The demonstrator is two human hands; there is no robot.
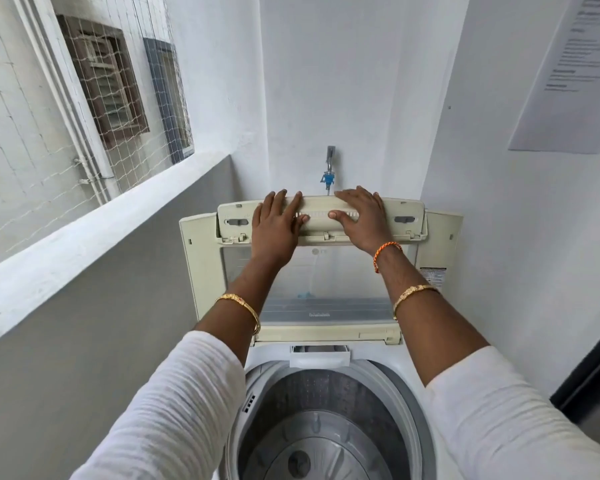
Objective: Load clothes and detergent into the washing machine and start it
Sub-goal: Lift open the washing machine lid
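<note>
At nine o'clock a grey concrete parapet [94, 237] with white netting runs close along the left, so there is little elbow room that side. The left hand [274, 226] lies flat, fingers spread and not gripping, on the top edge of the cream plastic folding lid [321, 216], raised upright at twelve o'clock. Just beside it, the right hand [362, 218] rests the same way, palm on the lid, thumb tucked under the slotted grip. Below, at six o'clock, the round grey steel drum [321, 420] of the white top-loading washing machine [413, 362] stands open and holds no clothes; none are in view, nor any detergent. To do this step well, I would press evenly with both palms so the lid folds back squarely until it rests. The white wall [499, 237] at three o'clock sits near the machine's right edge; the freest room is straight above the drum.
</note>
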